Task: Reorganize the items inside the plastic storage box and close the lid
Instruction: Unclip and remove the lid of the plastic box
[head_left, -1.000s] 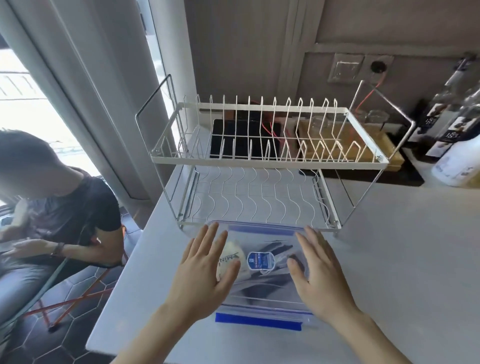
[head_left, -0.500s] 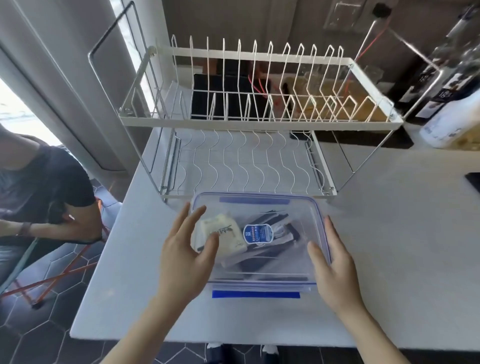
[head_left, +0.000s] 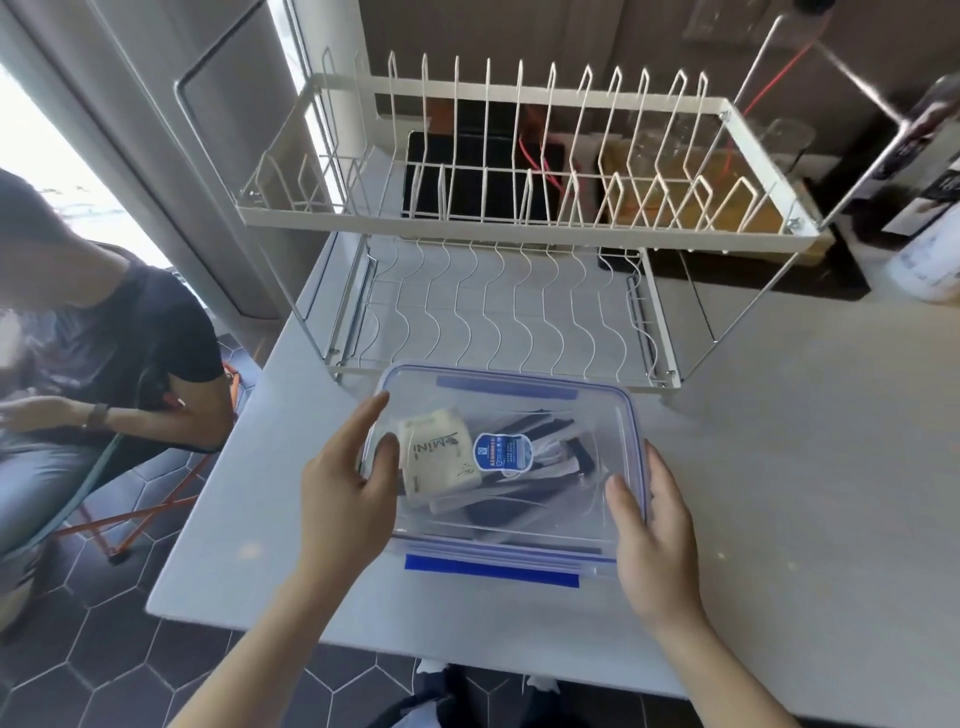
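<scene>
Since the earlier frames both hands are sliding off the top of the lid and out to the sides of the box. The left hand (head_left: 345, 483) is now curling round the left wall, thumb pressing on the lid and index finger reaching along the far-left corner; the right hand (head_left: 652, 525) is gripping the right wall near its front corner, thumb on the lid edge. The plastic storage box (head_left: 618, 415) is sitting near the counter's (head_left: 779, 467) front-left corner, just in front of the dish rack (head_left: 519, 228). Its clear lid (head_left: 519, 530) is lying on top, but the front blue latch (head_left: 491, 570) is looking flat and unclipped, so the seal is probably not yet made; the far latch I cannot tell. Risks: pressing or lifting unevenly is likely popping the lid askew; pulling the box forward could be tipping it off the front edge; pushing it back is bumping the rack's lower tier. Inside: a cream packet (head_left: 436, 462) printed "MINI" at the left, dark flat items (head_left: 519, 504) and whitish pieces in the middle, too jumbled to name; a blue sticker (head_left: 503, 451) is showing, seemingly on the lid. A seated person (head_left: 104, 353) is off the left edge.
</scene>
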